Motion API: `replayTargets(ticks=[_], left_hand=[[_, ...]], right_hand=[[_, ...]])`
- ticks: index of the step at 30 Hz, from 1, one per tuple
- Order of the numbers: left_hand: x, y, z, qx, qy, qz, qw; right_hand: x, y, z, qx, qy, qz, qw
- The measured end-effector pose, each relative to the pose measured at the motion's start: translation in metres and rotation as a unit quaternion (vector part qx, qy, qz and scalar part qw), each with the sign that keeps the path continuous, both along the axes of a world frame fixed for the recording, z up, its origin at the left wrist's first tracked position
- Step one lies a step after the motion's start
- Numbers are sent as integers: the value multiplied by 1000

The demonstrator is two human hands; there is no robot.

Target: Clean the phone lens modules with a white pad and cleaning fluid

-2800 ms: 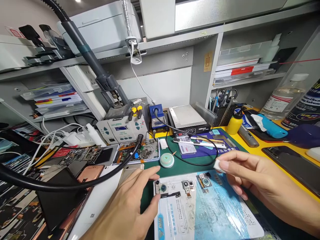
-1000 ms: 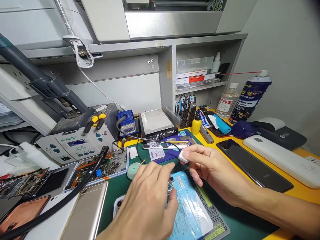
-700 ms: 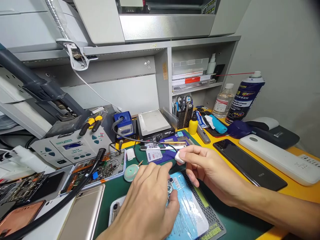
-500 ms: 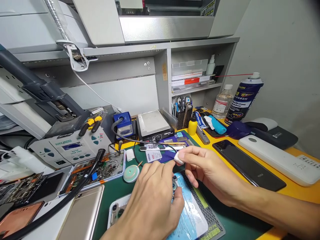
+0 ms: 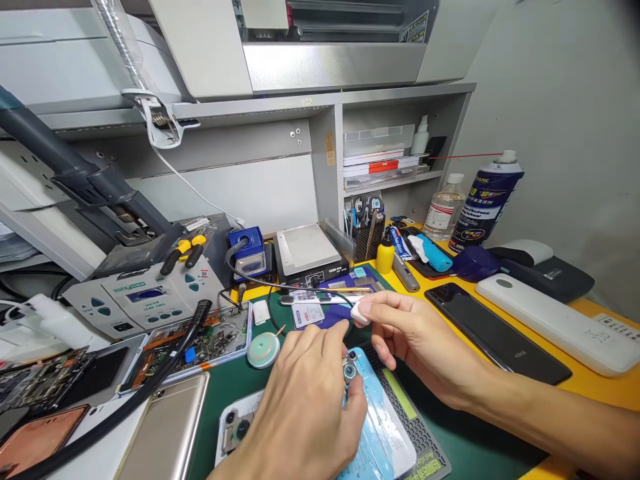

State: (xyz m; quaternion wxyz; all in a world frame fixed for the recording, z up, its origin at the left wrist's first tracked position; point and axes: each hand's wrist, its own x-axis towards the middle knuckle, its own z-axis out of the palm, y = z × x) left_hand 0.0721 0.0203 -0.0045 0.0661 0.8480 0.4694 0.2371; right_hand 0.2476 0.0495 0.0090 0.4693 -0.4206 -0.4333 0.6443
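My right hand (image 5: 420,333) pinches a small white piece (image 5: 358,312) between thumb and fingers, above the far end of a light blue phone back (image 5: 383,413). My left hand (image 5: 310,393) is over the left part of that phone, thumb bent beside its camera lenses (image 5: 350,370), other fingers together and pointing away; whether it holds anything is hidden. The phone lies on a grey patterned pad (image 5: 425,433). Partly under my left wrist is a white phone housing (image 5: 235,427) with dark lenses. A round green-and-white disc (image 5: 263,349) sits left of my fingertips.
A black cable (image 5: 170,370) crosses the left side over circuit boards (image 5: 215,340) and a gold phone (image 5: 165,433). Behind are a soldering station (image 5: 150,293), a hot plate (image 5: 306,247) and a yellow bottle (image 5: 385,253). At right lie a black phone (image 5: 495,330) and a spray can (image 5: 485,203).
The camera view has shifted slightly, so the shelf appears lower. Both hands keep nearly the same pose, and the white piece is still in my right fingers.
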Motion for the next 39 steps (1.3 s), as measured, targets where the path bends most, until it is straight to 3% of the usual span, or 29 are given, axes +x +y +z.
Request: replayTargets(ticks=[6,11,15,21,27,39], left_hand=[[-6,0,7,8,-1,-8,1000],[-48,-8,31,11,26,33,999],[-71,-18,35,-26,65,11,998],[-66,-22,23,-51,83,9,995],[-61,-14,23,-65,114,-3,991],[-55,-12,21,-47,88,-13,995]], right_hand=[[0,0,1,-11,-5,-10,1000],[0,-3,3,-28,-5,-13,1000],[-1,-5,0,-33,-8,-1,999],[-3,-5,-1,-33,-17,4,999],[-3,-5,-1,-36,-17,8,999],[-4,-3,-1,-37,-18,13,999]])
